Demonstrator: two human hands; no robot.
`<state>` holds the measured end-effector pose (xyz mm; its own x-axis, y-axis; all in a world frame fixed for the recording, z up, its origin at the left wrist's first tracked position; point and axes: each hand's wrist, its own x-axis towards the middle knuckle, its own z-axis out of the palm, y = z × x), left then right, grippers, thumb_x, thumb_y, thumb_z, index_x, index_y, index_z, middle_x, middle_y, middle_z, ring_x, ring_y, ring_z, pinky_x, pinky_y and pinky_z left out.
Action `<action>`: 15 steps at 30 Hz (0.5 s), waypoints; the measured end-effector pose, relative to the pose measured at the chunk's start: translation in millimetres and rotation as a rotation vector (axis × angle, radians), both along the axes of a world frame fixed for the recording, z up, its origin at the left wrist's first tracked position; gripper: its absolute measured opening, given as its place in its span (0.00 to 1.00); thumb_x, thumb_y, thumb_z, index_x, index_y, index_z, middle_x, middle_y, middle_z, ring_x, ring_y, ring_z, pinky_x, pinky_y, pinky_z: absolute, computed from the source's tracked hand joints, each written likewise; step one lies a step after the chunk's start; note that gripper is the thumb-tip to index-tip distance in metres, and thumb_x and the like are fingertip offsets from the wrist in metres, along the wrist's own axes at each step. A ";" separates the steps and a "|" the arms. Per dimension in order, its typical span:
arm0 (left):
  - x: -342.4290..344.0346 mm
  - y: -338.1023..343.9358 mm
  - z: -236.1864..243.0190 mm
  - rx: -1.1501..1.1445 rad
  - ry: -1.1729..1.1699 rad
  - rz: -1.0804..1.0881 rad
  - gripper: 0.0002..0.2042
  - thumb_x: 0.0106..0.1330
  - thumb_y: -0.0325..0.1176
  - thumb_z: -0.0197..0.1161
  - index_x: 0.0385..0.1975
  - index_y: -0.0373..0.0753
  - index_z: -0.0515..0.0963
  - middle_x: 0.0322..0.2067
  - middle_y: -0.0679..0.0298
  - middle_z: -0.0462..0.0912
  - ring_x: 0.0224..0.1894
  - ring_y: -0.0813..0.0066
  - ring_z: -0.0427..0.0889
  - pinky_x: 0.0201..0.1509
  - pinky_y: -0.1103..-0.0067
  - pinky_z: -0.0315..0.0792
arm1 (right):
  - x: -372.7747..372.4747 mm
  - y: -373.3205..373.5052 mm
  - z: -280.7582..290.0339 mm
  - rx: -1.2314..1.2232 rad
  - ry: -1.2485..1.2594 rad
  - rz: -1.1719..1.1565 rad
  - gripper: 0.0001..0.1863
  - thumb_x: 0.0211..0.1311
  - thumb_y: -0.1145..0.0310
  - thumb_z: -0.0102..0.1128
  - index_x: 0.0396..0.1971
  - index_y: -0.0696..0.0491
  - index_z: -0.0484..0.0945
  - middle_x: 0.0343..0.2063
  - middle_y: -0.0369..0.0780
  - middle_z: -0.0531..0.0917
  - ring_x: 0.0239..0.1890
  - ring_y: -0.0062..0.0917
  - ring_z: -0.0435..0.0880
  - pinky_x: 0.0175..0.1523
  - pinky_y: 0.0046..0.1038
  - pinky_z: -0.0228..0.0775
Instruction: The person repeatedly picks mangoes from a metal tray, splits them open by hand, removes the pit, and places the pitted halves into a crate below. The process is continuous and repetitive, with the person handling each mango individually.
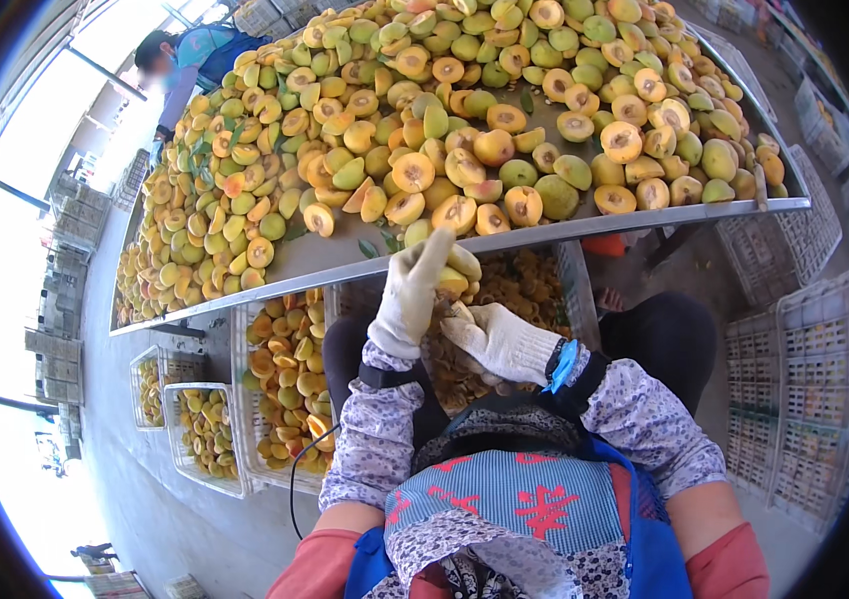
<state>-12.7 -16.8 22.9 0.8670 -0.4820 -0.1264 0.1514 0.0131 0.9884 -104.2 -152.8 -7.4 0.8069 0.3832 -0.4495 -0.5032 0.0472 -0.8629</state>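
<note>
As left hand [410, 298] grips fruit [463, 264] at the table edge [624, 224], right hand [507, 341] curls close, contents unclear.

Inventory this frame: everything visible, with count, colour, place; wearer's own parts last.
Table: one, grey, ahead
Fruit heap: uncountable, yellow to green, on the table
Held fruit: at least one, yellow-green, centre
Fruit-filled crates: at least three, white, lower left
Middle crate: one, pale, holding yellow-brown pieces
Crate stacks: uncountable, pale, far left and right
Co-worker: one, blue clothing, upper left
Apron: one, blue, torso
Sleeves: two, purple-white patterned, forearms
Legs: two, black, centre
Left hand: one, white-gloved, around the held fruit
Right hand: one, white-gloved, close below, grip unclear
</note>
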 end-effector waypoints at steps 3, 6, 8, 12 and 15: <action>3.1 -0.1 1.0 0.069 0.053 -0.096 0.26 0.75 0.48 0.53 0.22 0.30 0.80 0.26 0.55 0.84 0.26 0.67 0.80 0.34 0.75 0.73 | -3.4 -4.0 5.9 0.112 0.114 0.041 0.29 0.77 0.37 0.46 0.33 0.51 0.73 0.15 0.28 0.65 0.12 0.15 0.61 0.16 0.24 0.58; -6.1 -0.2 -13.4 -0.358 0.100 -0.086 0.25 0.76 0.53 0.53 0.28 0.35 0.77 0.27 0.55 0.81 0.26 0.63 0.80 0.32 0.73 0.75 | -3.8 -10.4 0.7 0.552 0.315 0.153 0.32 0.73 0.31 0.46 0.30 0.49 0.71 0.14 0.27 0.59 0.11 0.13 0.57 0.15 0.22 0.55; -9.7 -8.0 -15.3 -0.500 0.194 0.024 0.24 0.77 0.55 0.52 0.29 0.37 0.75 0.27 0.55 0.80 0.26 0.62 0.81 0.31 0.71 0.76 | -3.6 -5.5 4.4 0.515 0.259 0.110 0.32 0.74 0.32 0.46 0.29 0.49 0.71 0.15 0.27 0.60 0.12 0.13 0.57 0.16 0.21 0.56; -5.4 -14.6 -11.7 -0.451 0.294 0.212 0.21 0.76 0.56 0.53 0.30 0.44 0.73 0.28 0.59 0.80 0.27 0.61 0.80 0.30 0.68 0.75 | 0.0 7.3 -30.4 0.125 -0.391 -0.073 0.31 0.73 0.38 0.53 0.31 0.56 0.77 0.19 0.40 0.78 0.19 0.28 0.76 0.29 0.33 0.74; 30.9 24.2 -24.5 -0.891 0.491 0.296 0.15 0.74 0.50 0.57 0.29 0.50 0.77 0.28 0.68 0.84 0.29 0.66 0.84 0.29 0.70 0.80 | -4.3 -0.1 -17.6 -0.498 -0.582 0.041 0.25 0.71 0.46 0.58 0.36 0.57 0.82 0.30 0.51 0.86 0.35 0.45 0.87 0.46 0.43 0.78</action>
